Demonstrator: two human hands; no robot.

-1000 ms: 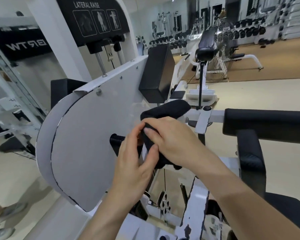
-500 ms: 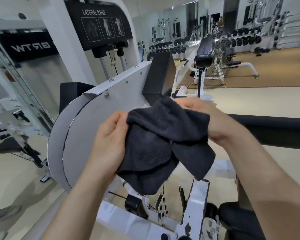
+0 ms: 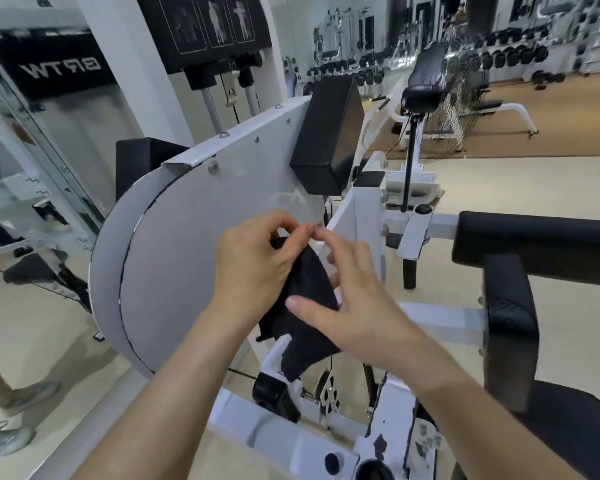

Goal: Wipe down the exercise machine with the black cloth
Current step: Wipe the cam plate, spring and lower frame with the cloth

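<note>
Pale floor under the white exercise machine (brown matting farther back)

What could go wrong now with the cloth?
1. The cloth hangs loose between the left hand and right hand; its lower end dangles near the metal parts below and might snag.
2. The frame has chipped paint, which could catch the fibres.
</note>
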